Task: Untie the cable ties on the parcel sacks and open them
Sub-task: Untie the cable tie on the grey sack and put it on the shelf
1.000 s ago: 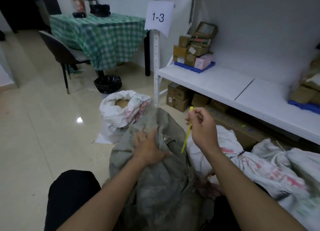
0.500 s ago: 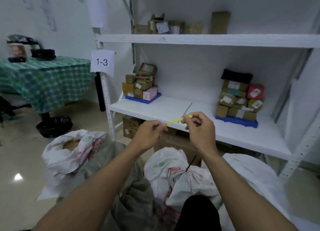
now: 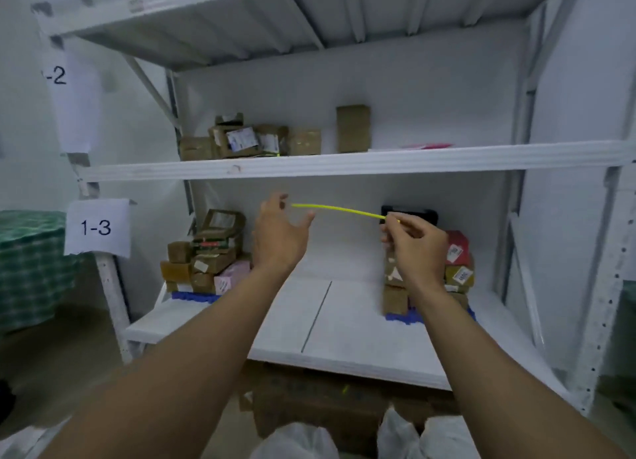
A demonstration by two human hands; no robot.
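The right hand [image 3: 414, 243] pinches one end of a yellow cable tie [image 3: 340, 211] between thumb and fingertips; the remaining fingers are curled in. The tie runs nearly level to the left, straight and free of any sack, with both hands raised in front of the lower shelf [image 3: 344, 324]. The left hand [image 3: 278, 238] is open, fingers spread and slightly curved. The tie's far end lies at its fingertips; whether they touch it cannot be told, and no grip is closed on it. The sacks [image 3: 296, 441] show only as white tops at the bottom edge of the view, below the shelf front edge; whether their mouths are open or tied cannot be told. Boxes [image 3: 203, 262] stand at the left rear corner of the lower shelf, and more boxes [image 3: 457, 262] at its right rear, behind the right hand. Judged step: one tie is removed and awaits disposal. The next move calls for setting the tie aside, perhaps on a shelf, then lowering both hands to the sacks to spread the freed mouth or locate the next tie.
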